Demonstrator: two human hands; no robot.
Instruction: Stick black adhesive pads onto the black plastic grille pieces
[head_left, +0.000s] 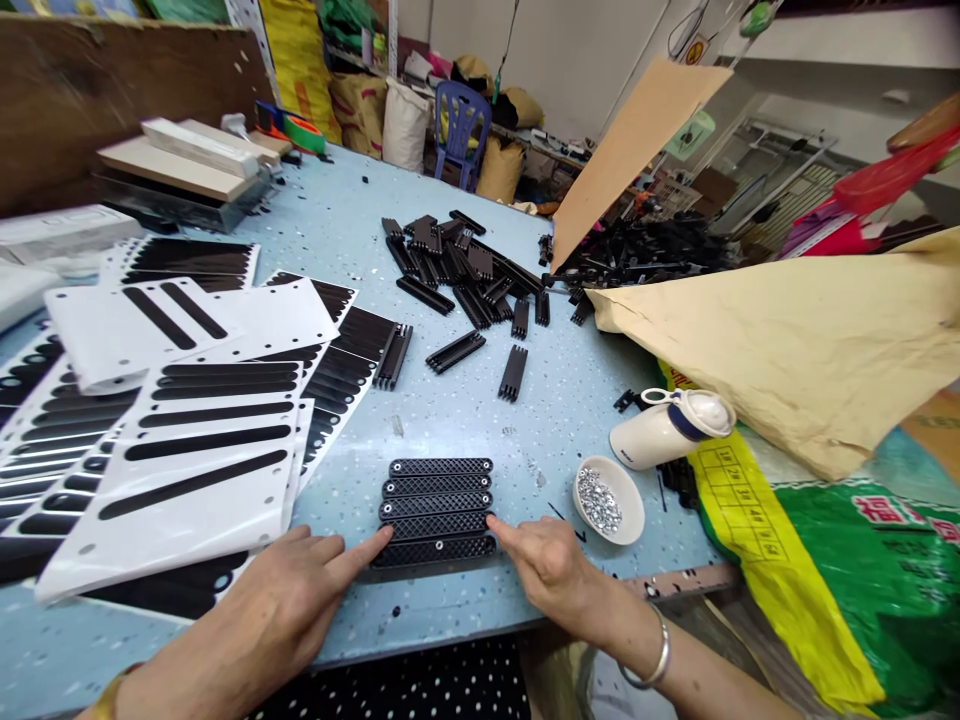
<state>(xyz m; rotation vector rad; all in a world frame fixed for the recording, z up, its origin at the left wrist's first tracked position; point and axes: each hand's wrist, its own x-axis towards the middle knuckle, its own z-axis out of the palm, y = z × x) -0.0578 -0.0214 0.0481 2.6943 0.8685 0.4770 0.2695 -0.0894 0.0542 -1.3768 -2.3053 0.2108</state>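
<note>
Several black textured plastic strips [437, 505] lie side by side in a row before me on the blue table. Small silver ring-like metal pieces show at the ends of the upper strips, and one sits mid-length on the lowest strip. My left hand [289, 590] touches the left end of a lower strip with its outstretched index fingertip. At the right end of that strip, my right hand [559, 570] presses its extended index finger, its other fingers bent. Whether anything tiny lies under either fingertip is hidden. A white bowl [636, 505] right of the strips holds small silver metal pieces [598, 500].
Sheets of black adhesive strips [202, 450] overlap on the left. A pile of black plastic parts [457, 260] lies further back. To the right are a white bottle [652, 432], brown paper [795, 340] and a green-yellow sack [832, 570]. A cardboard sheet [630, 150] stands behind.
</note>
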